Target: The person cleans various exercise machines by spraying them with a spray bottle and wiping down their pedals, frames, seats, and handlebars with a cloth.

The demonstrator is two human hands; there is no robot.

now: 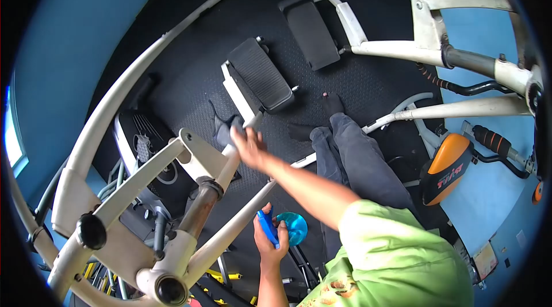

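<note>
My left hand (271, 238) grips a spray bottle by its blue trigger head. The bottle's translucent turquoise body (296, 227) shows to the right of my fingers. My right arm reaches across to the left, where my right hand (250, 149), slightly blurred, presses a dark grey cloth (224, 130) against a cream metal bar (230, 160) of an exercise machine. Part of the cloth hangs loose beyond my fingers. Just past the hand, a black ribbed foot pedal (261, 74) is fixed to the same machine's lower arm.
A second foot pedal (310, 31) lies farther off. Thick cream frame tubes (115, 94) curve around on the left, and more cross at the upper right. An orange and black exercise machine part (445, 169) stands at right. Black textured matting (190, 71) covers the floor, with my feet on it.
</note>
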